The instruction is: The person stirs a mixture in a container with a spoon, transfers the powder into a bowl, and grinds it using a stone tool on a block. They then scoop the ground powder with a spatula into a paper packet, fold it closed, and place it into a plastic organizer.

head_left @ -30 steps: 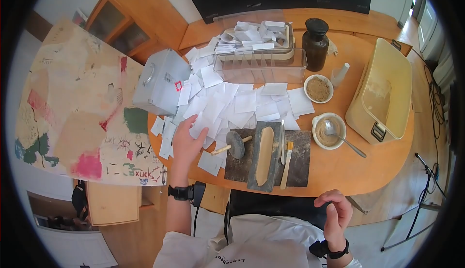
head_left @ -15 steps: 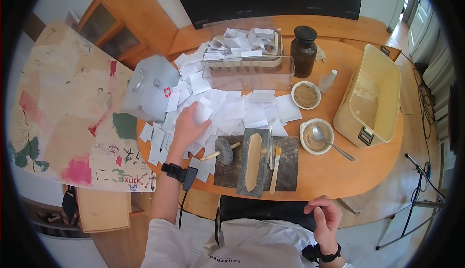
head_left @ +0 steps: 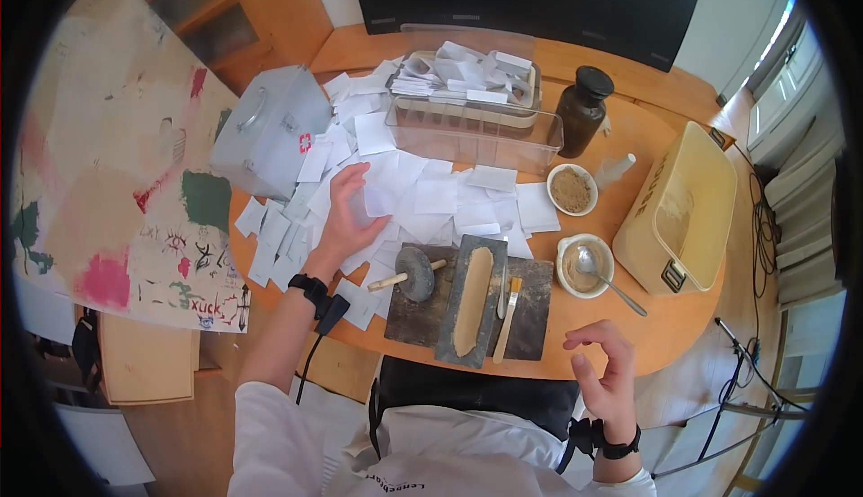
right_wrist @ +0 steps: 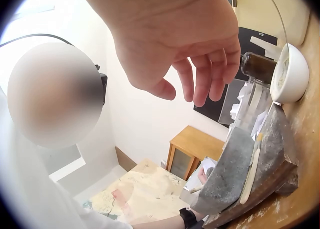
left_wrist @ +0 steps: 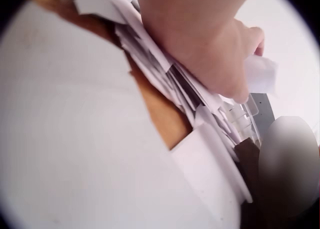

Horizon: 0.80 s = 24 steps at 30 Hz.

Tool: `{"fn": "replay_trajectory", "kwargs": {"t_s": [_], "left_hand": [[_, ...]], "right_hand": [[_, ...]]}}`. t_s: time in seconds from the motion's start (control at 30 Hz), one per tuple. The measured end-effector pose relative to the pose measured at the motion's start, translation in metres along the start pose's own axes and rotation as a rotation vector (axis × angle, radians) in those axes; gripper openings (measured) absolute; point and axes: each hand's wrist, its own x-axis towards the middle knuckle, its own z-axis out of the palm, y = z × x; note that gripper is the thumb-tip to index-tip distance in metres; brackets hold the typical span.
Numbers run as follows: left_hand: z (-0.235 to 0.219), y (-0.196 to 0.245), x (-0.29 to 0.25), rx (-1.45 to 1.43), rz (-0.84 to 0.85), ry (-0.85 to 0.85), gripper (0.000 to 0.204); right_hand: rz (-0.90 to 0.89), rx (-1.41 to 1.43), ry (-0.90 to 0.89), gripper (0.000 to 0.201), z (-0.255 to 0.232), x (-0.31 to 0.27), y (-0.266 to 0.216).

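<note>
My left hand [head_left: 344, 218] is over the spread of white papers [head_left: 436, 196], its thumb and fingers around a small white paper [head_left: 366, 203]. In the left wrist view that paper [left_wrist: 261, 75] sticks out past the thumb and fingertips. My right hand [head_left: 609, 373] hangs in the air at the table's front edge, fingers loosely bent, holding nothing. Between the hands, a grey stone grinding trough [head_left: 447, 322] with tan powder lies on a dark board [head_left: 532, 299]. A stone grinding wheel [head_left: 414, 274] with a wooden handle lies left of it; a brush [head_left: 508, 317] and a metal spatula lie right.
A grey metal case [head_left: 274, 128] stands at the left. Clear plastic bins [head_left: 476, 137] with paper packets stand behind the papers. At the right are a powder bowl [head_left: 573, 190], a bowl with a spoon [head_left: 584, 265], a dark glass jar [head_left: 582, 110] and a yellow tub [head_left: 679, 214].
My left hand has reached forward into the papers and taken hold of one, fingers spread at first. My right hand has risen slightly towards the table edge. The head view has shifted.
</note>
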Motion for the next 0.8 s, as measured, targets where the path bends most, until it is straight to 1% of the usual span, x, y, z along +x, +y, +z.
{"fn": "replay_trajectory", "kwargs": {"t_s": [0.07, 0.2, 0.23, 0.3, 0.33, 0.4, 0.43, 0.47, 0.5, 0.53, 0.6, 0.67, 0.73, 0.8], "left_hand": [[0.006, -0.011, -0.01, -0.046, 0.043, 0.079, 0.079], [0.011, -0.014, -0.023, -0.052, -0.002, 0.101, 0.081], [0.009, -0.014, -0.022, -0.003, 0.022, 0.09, 0.078], [0.006, -0.013, -0.018, 0.088, 0.057, 0.067, 0.075], [0.005, -0.01, -0.017, 0.059, 0.052, 0.075, 0.075], [0.005, -0.009, -0.016, 0.074, 0.013, 0.06, 0.074], [0.006, -0.013, -0.017, 0.037, 0.001, 0.069, 0.075], [0.006, -0.014, -0.017, 0.026, 0.001, 0.078, 0.075], [0.004, -0.015, -0.019, 0.007, -0.044, 0.071, 0.076], [0.004, -0.015, -0.02, -0.008, -0.09, 0.063, 0.076], [0.004, -0.016, -0.022, -0.036, -0.102, 0.081, 0.076], [0.005, -0.018, -0.021, -0.061, -0.113, 0.099, 0.076], [0.005, -0.019, -0.021, -0.072, -0.17, 0.107, 0.074], [0.004, -0.019, -0.022, -0.072, -0.159, 0.1, 0.075]], "right_hand": [[0.006, -0.023, -0.025, 0.019, 0.0, 0.001, 0.004], [0.042, -0.111, -0.051, 0.019, 0.0, 0.007, 0.009], [0.058, -0.138, -0.061, 0.019, -0.003, 0.012, 0.007], [0.018, -0.236, -0.076, 0.019, -0.004, 0.029, 0.001], [0.031, -0.263, -0.073, 0.019, -0.004, 0.04, -0.002], [0.103, -0.286, -0.157, 0.02, -0.004, 0.065, -0.006], [0.106, -0.304, -0.153, 0.02, -0.003, 0.079, -0.005], [0.093, -0.354, -0.229, 0.021, -0.002, 0.094, -0.003], [0.081, -0.402, -0.309, 0.023, 0.0, 0.108, 0.001], [0.081, -0.411, -0.312, 0.023, 0.003, 0.121, 0.006], [0.142, -0.511, -0.5, 0.026, 0.011, 0.145, 0.017], [0.112, -0.56, -0.537, 0.027, 0.023, 0.16, 0.028], [0.081, -0.604, -0.58, 0.028, 0.031, 0.172, 0.038], [0.11, -0.532, -0.675, 0.027, 0.041, 0.182, 0.047]]}}
